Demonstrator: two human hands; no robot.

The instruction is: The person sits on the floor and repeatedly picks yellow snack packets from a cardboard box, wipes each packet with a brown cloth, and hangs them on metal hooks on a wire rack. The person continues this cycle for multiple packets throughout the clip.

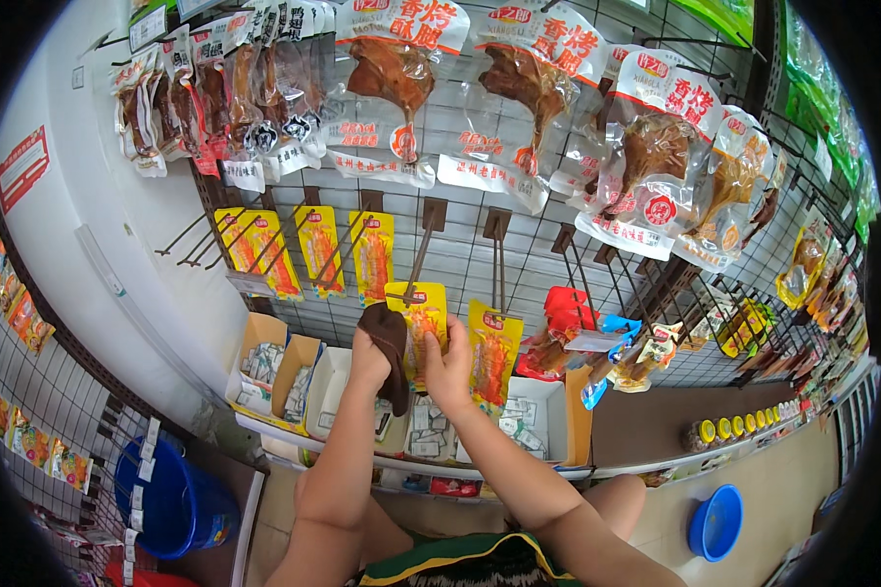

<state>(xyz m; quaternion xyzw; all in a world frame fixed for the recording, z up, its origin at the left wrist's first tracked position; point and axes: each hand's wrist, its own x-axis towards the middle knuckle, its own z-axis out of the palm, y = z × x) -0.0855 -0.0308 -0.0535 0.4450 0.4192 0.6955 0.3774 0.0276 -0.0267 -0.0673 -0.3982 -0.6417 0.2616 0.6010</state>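
Observation:
My left hand (369, 364) is closed round a dark brown cloth (389, 342), which hangs down beside a yellow snack packet (415, 298). The packet has a clear window with orange-red food inside, and its top is at the end of a rack hook (427, 235). My right hand (446, 370) grips this packet by its right side, fingers at its front. Just to the right hangs a similar yellow packet (494, 347). Several more yellow packets (373, 256) hang farther left on the wire rack. How far the cloth touches the packet is unclear.
Large clear pouches of brown meat (394, 83) hang above. Open cartons with small packets (259, 367) line the shelf below. Red and blue packs (568, 318) hang at right, beyond which stand yellow-lidded jars (722, 432). Blue tubs (717, 523) (176, 509) stand low on both sides.

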